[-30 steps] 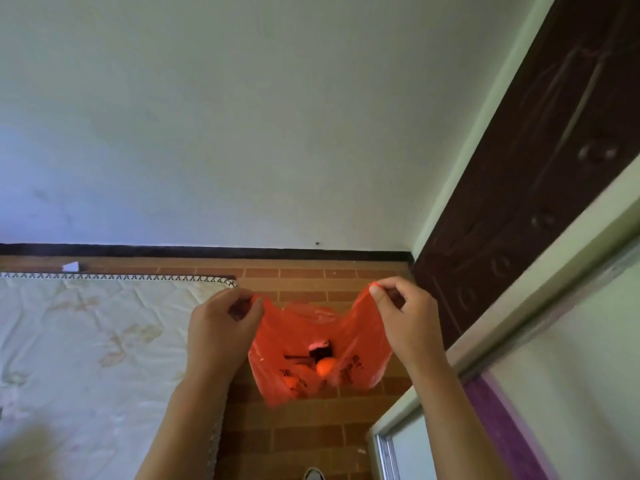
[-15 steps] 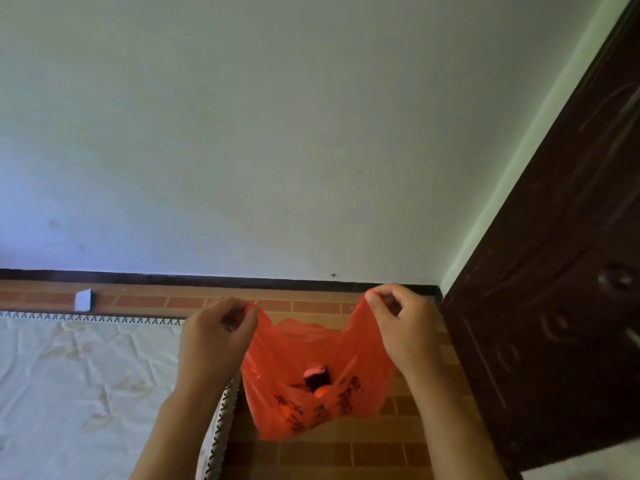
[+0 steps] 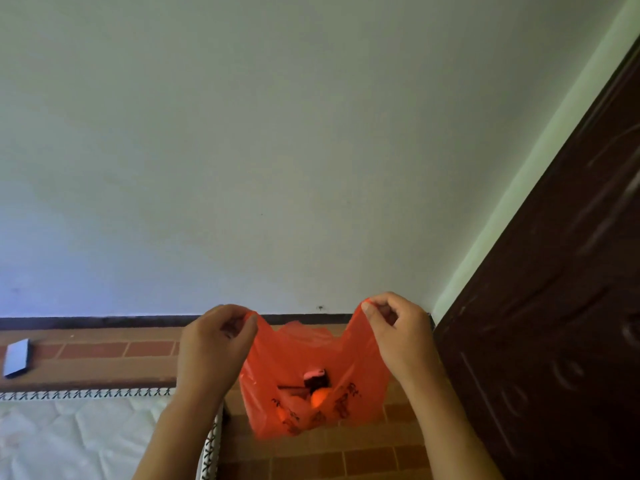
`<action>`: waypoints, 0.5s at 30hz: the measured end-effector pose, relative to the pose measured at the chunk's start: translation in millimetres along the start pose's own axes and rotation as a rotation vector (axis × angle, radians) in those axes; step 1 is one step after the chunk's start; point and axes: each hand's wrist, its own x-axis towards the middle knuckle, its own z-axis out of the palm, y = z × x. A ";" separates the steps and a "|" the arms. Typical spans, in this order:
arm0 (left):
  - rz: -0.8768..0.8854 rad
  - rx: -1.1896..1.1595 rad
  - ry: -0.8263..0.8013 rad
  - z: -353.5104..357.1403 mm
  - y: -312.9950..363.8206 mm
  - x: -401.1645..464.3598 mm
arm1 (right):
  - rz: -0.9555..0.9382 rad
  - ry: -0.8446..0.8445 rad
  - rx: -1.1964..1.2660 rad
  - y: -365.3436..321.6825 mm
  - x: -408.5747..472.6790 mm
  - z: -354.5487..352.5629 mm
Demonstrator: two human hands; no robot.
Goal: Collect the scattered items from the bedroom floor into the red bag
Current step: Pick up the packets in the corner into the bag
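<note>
Red bag [image 3: 313, 382] hangs open, a handle pinched in each of the hands, left hand [image 3: 213, 344] and right hand [image 3: 398, 336]; several items already sit inside, while a flat grey item [image 3: 17, 357] on the floor looks left to collect.

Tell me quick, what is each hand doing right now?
Left hand: closed, pinching one handle of the thin red plastic bag.
Right hand: closed, pinching the bag's other handle.

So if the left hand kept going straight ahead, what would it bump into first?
Probably the white wall just above the dark skirting strip. The left hand holds the red bag above bare floor; depth is unclear.
</note>
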 end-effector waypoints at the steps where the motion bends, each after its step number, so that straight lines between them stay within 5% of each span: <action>1: 0.007 -0.007 -0.006 1.6 -1.4 15.9 | -0.003 0.010 -0.008 -3.3 12.3 5.9; 15: -0.021 -0.081 -0.024 21.4 -47.3 165.9 | -0.002 0.063 -0.042 -29.7 136.3 89.8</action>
